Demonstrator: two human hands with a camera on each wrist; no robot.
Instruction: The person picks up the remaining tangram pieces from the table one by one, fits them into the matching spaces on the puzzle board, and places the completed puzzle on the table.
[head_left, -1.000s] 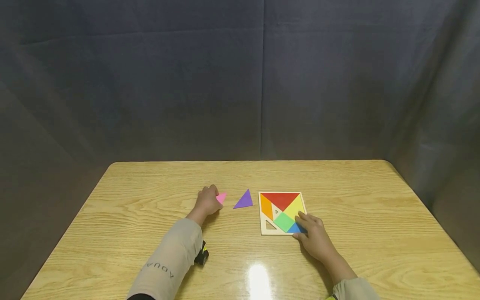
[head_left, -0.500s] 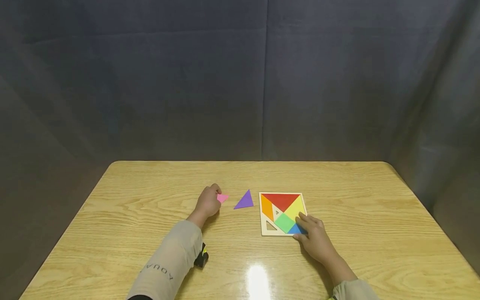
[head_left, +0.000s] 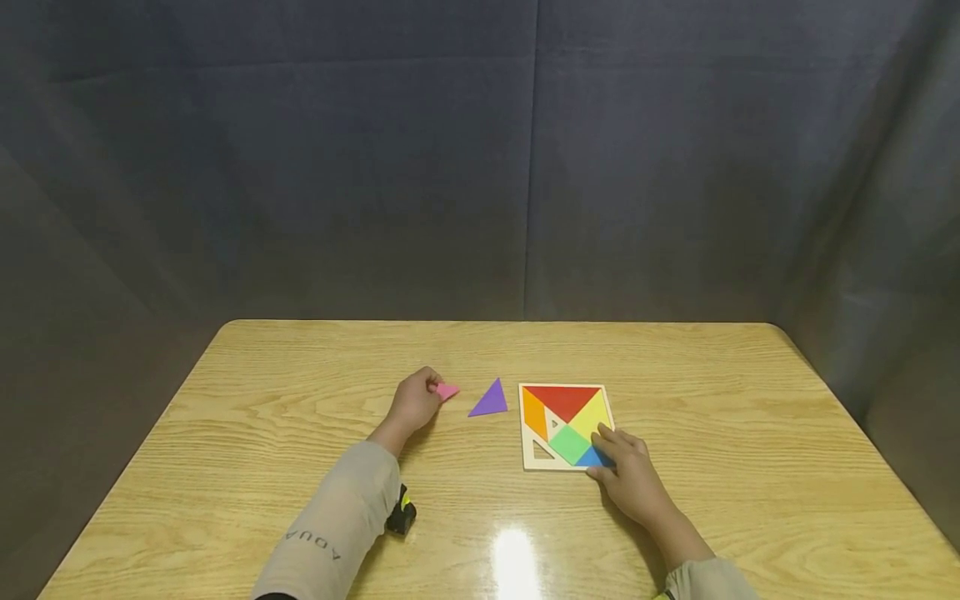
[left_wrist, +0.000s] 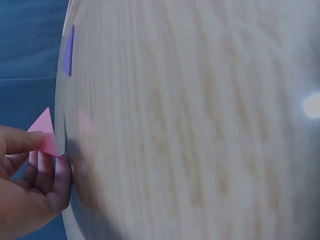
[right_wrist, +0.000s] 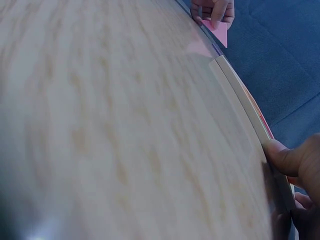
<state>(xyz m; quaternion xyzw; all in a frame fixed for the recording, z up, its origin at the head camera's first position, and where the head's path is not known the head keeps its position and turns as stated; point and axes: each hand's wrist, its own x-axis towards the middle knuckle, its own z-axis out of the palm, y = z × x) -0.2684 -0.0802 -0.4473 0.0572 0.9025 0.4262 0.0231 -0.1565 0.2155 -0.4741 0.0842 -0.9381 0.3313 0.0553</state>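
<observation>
Near the table's left-centre, my left hand [head_left: 415, 402] pinches a small pink triangle tangram piece [head_left: 447, 392] between thumb and fingers. In the left wrist view this pink piece [left_wrist: 46, 132] is tilted up off the table. A larger purple triangle piece [head_left: 491, 401] lies flat between that hand and the wooden tangram tray [head_left: 528, 452]. Red, yellow, orange, green and blue pieces sit in the tray, with bare triangular recesses at its left. My right hand [head_left: 630, 475] grips the tray's lower right corner, thumb [right_wrist: 280, 152] against the front edge, partly covering the blue piece [head_left: 591, 457].
The wooden table [head_left: 750, 417] bears everything, with a dark curtain [head_left: 375, 167] behind its far edge. A black wrist device [head_left: 402, 512] shows beside the left sleeve. Light glares off the table near the front.
My left hand has raised and turned the pink triangle, shifting it slightly; more of it shows beyond the fingers. The right hand and the tray look unmoved.
</observation>
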